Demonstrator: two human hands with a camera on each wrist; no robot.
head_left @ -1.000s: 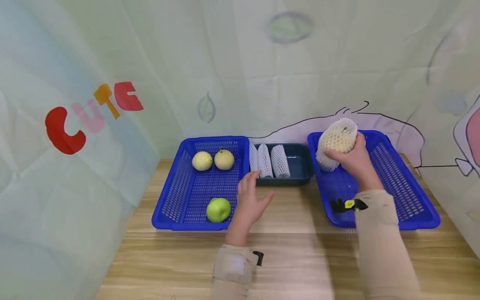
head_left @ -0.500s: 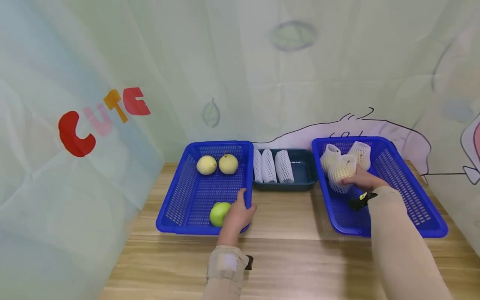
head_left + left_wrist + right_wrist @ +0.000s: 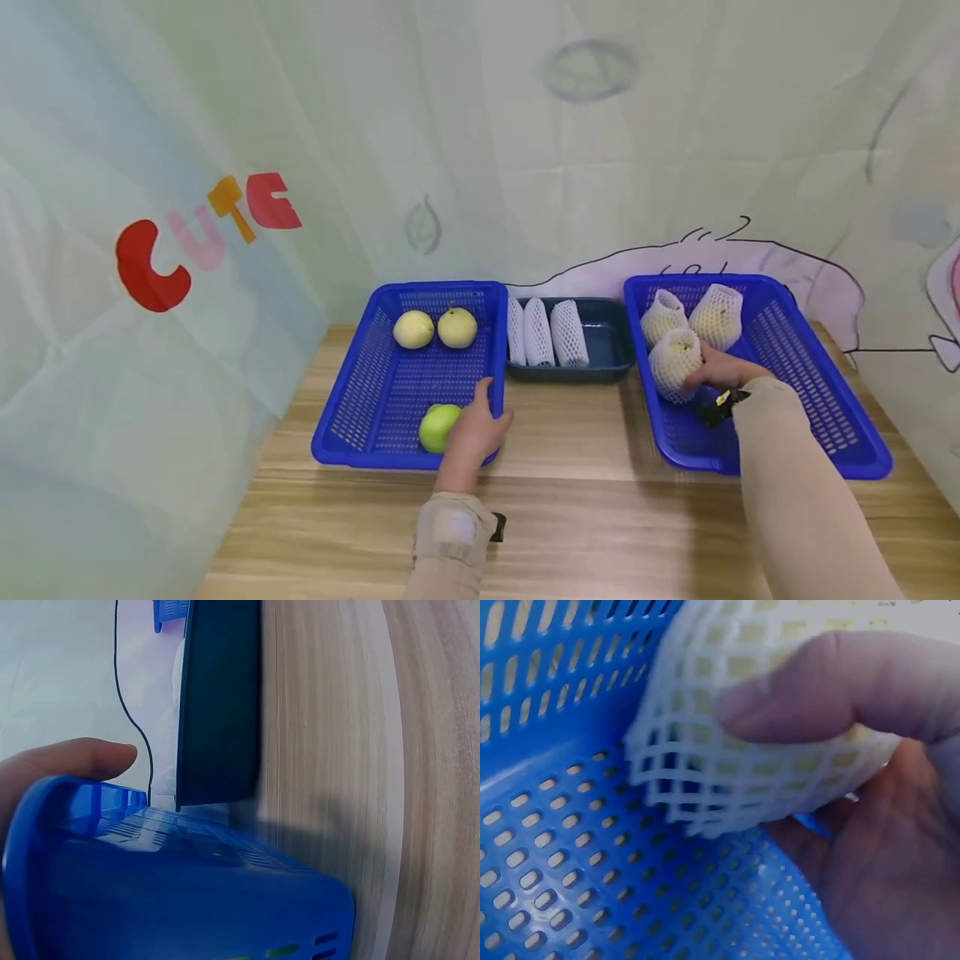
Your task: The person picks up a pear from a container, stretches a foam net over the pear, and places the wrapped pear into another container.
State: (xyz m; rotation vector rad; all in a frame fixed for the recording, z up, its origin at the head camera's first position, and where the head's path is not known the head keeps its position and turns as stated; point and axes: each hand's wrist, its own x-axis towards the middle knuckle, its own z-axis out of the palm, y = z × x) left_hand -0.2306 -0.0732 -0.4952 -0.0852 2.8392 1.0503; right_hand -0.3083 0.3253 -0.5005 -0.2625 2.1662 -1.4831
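Observation:
In the right blue basket, my right hand grips a pale yellow pear in a white foam net, its thumb across the net in the right wrist view. Two more netted pears sit just behind it. My left hand rests at the near right corner of the left blue basket, overlapping a green apple. In the left wrist view its thumb lies straight above the basket rim; its other fingers are hidden there. Two bare yellow pears lie at that basket's back.
Between the baskets stands a dark green tray with several white foam nets in its left part. The wooden table runs along the front. A printed cloth hangs behind and at the left.
My right hand has lowered the netted pear into the right basket, in front of the other two. My left hand has come down from near the tray to the left basket's near right corner.

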